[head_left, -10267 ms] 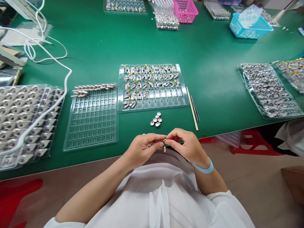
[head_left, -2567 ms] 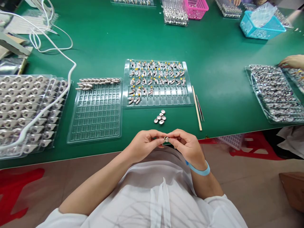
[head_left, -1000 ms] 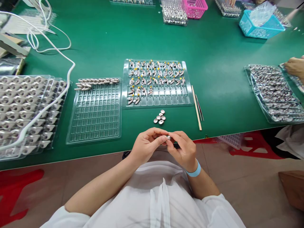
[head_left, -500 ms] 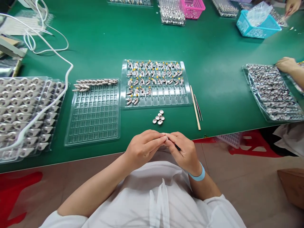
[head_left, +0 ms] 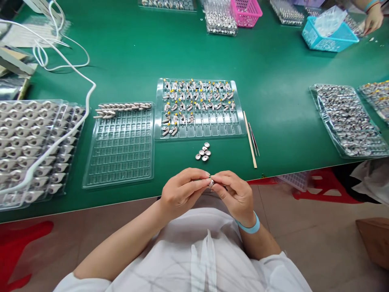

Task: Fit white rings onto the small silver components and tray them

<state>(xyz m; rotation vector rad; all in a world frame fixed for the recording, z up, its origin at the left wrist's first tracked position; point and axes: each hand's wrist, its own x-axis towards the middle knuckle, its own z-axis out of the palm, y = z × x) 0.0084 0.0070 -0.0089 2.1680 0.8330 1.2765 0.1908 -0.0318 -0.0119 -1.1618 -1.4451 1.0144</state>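
My left hand [head_left: 182, 190] and my right hand [head_left: 235, 192] meet in front of my body at the table edge. Both pinch a small silvery part [head_left: 211, 183] between their fingertips; the fingers cover most of it, so its exact kind is unclear. Just beyond lie several round metal caps [head_left: 205, 152] in a loose cluster. Behind them, a clear plastic tray [head_left: 219, 129] carries rows of small grey hooked pieces with yellow tips. To its right rest a wooden stick [head_left: 250, 140] and metal tweezers [head_left: 254, 142].
Left of centre lies a clear tray [head_left: 118, 162] with grey pieces along its top. Stacked trays of grey parts [head_left: 33, 150] and a white cable [head_left: 57, 140] occupy the far left. A filled tray [head_left: 349, 121], blue basket [head_left: 330, 40] and another person's hand [head_left: 373, 19] are right.
My fingertips have shifted slightly, showing more of the small silvery part. At the right, another person's hand has left the filled tray; the hand at the upper right has moved.
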